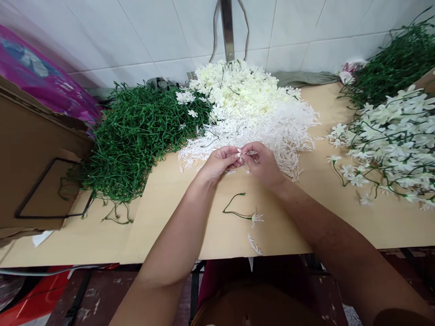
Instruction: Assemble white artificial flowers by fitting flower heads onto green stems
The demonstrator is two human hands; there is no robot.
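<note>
My left hand pinches a small white artificial flower piece between thumb and fingertips. From the other side, my right hand closes its fingertips on the same piece, and the two hands almost meet. Just beyond them spreads a heap of thin white stamen pieces, with a mound of cream-white petal blossoms behind it. On the board below my hands lies a green plastic stem with a white stamen tuft at its end. A loose white strip rests near the table edge.
Left of centre is a large pile of green stems, beside a cardboard box and a purple bag. Assembled white flowers on stems heap up at the right, with more green stems behind. A tiled wall closes the back.
</note>
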